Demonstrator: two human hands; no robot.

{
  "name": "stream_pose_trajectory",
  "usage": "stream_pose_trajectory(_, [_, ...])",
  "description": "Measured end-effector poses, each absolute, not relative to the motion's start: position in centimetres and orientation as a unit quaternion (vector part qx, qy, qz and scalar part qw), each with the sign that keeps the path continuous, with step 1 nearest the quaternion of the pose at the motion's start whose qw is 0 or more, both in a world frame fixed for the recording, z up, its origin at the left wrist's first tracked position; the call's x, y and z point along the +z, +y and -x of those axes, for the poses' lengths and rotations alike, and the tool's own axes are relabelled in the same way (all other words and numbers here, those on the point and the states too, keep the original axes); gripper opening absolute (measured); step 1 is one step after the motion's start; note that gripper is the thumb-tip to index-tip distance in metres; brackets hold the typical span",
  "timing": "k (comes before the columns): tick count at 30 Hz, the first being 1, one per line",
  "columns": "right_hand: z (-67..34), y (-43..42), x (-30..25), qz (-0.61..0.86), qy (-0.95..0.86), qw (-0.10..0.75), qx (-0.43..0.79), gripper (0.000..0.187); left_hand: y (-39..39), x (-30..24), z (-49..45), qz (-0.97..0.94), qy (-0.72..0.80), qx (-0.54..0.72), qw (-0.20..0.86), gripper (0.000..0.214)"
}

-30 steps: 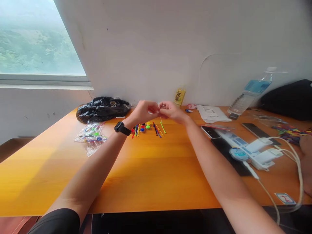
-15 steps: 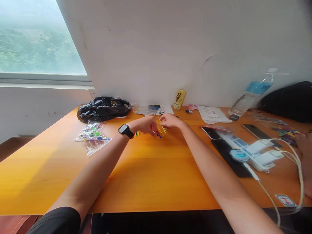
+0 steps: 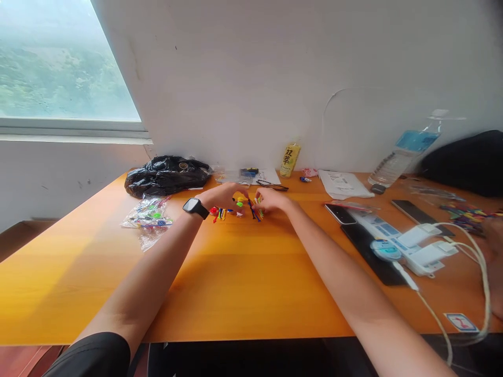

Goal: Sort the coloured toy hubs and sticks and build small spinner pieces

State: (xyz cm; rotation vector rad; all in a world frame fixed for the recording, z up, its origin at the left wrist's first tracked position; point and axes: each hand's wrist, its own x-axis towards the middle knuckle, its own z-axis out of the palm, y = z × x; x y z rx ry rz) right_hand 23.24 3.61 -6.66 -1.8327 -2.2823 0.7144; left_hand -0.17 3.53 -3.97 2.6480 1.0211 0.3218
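My left hand (image 3: 225, 196), with a black watch on its wrist, arches over small coloured plastic pieces (image 3: 240, 201). Its fingers are curved and spread, and their tips come close to a dark blue stick (image 3: 253, 210). Opposite it, my right hand (image 3: 272, 199) has its fingers curled together at several thin plastic sticks (image 3: 261, 209), white and yellow-green, which stand tilted at the fingertips. Red, yellow and blue pieces (image 3: 220, 213) lie on the table below my left palm. Exact finger contact is too small to make out.
A clear bag of coloured pieces (image 3: 147, 220) and a black plastic bag (image 3: 167, 175) lie left. Behind stand a yellow drink pack (image 3: 290, 160) and glasses (image 3: 273, 185). Phones, a power strip (image 3: 418, 254), cables and a water bottle (image 3: 404, 152) occupy the right, beside another person's hand (image 3: 493, 235).
My left hand has shifted left and its fingers have spread apart, uncovering coloured pieces under it. The right hand has stayed almost in place at the sticks.
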Motion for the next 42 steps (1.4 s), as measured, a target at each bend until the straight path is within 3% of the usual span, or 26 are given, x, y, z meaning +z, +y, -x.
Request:
stream_pose_trajectory(3, [-22.1,3.2,-6.9,0.593,-0.764,0.080,0.242,0.038,4.0,-4.2,0.9,-0.905,0.389,0.078,0.154,0.064])
stream_pose_trajectory(9, [-20.5,2.3,-7.0,0.546,-0.784,0.108,0.275,0.030,3.9,-4.0,1.1,-0.896,0.398,0.070,0.186,0.052])
stream_pose_trajectory(14, [-20.7,2.5,-7.4,0.517,-0.790,0.143,0.296,0.025,4.1,-4.1,1.5,-0.897,0.397,0.051,0.186,0.065])
stream_pose_trajectory(19, [-20.8,2.9,-7.7,0.521,-0.796,0.172,0.255,0.031,4.6,-4.6,2.0,-0.902,0.376,0.035,0.210,0.068])
stream_pose_trajectory(25, [-20.4,2.6,-7.9,0.482,-0.808,0.180,0.288,0.029,4.6,-4.9,2.1,-0.896,0.380,0.080,0.217,0.064])
stream_pose_trajectory(35, [-20.2,2.9,-8.4,0.487,-0.784,0.203,0.327,0.030,4.6,-3.3,3.5,-0.879,0.412,0.067,0.230,0.078])
stream_pose_trajectory(42, [-21.8,3.3,-8.1,0.500,-0.763,0.192,0.363,0.039,4.5,0.8,12.4,-0.811,0.549,0.099,0.178,0.065])
